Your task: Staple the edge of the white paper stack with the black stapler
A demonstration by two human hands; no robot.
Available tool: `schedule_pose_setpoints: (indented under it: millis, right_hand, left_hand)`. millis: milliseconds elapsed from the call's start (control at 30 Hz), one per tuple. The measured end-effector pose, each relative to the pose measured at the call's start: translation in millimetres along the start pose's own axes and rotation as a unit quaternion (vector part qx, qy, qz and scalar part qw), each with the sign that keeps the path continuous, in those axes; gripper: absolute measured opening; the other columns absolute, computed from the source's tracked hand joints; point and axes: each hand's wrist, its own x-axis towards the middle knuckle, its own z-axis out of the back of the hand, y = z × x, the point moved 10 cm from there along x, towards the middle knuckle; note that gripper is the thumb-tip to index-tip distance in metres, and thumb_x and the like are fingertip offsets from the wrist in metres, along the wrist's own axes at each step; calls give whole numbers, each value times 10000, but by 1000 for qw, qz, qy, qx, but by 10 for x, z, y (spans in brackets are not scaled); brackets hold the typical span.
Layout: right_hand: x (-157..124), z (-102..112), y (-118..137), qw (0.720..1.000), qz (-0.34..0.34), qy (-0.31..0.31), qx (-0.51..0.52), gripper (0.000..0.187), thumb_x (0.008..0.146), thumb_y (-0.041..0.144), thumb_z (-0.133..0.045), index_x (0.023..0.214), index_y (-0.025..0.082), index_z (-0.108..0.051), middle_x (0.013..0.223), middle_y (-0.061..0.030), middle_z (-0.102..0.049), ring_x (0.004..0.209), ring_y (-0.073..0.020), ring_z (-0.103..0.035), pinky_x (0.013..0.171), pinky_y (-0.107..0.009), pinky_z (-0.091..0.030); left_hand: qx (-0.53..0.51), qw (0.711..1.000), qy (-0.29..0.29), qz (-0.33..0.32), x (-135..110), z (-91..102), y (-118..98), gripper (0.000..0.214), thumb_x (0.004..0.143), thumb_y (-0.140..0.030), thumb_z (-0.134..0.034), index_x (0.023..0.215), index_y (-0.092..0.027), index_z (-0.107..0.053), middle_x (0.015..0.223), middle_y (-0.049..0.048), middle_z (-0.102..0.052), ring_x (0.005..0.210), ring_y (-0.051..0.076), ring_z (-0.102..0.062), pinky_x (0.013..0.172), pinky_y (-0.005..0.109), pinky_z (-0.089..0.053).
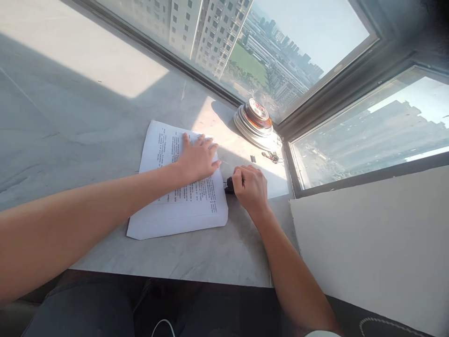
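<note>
Hands, two: left [197, 160] spread over one printed page [178, 220], right [251, 188] clenched around one black tool [229, 186].

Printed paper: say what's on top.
The left hand lies on the printed paper, forearm crossing over it. Anything beneath them is covered; whether the black tool overlaps the edge is unclear.

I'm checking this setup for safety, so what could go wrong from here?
The left hand lies flat on the printed sheets, its thumb near the black tool at their edge; it might get pinched if the tool slips.
The sheets could shift or crease if the right hand pushes the tool unevenly.
Beyond that hand, the small dark pieces lie loose on the ledge and might get knocked.
</note>
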Motion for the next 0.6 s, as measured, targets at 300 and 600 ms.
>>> schedule_pose_setpoints:
  millis: [300,600]
  right_hand:
    - [14,-21,-6,1000,9,16,16,379,1033,232,-392,665,225,-304,609,2,-440,650,-177,-390,702,-354,-289]
    - [30,-28,20,1000,17,20,-17,386,1019,203,-418,651,225,-304,607,-3,-463,653,-182,-397,734,-356,-327]
  left_hand:
    - [1,1000,-6,1,5,2,10,657,1113,-506,-353,1705,-222,-396,1800,122,-319,1678,425,-190,1310,772,-80]
    - [-22,1000,-10,0,0,-3,16,654,1100,-522,-377,1710,-285,-390,1797,89,-334,1678,420,-188,1319,749,-41]
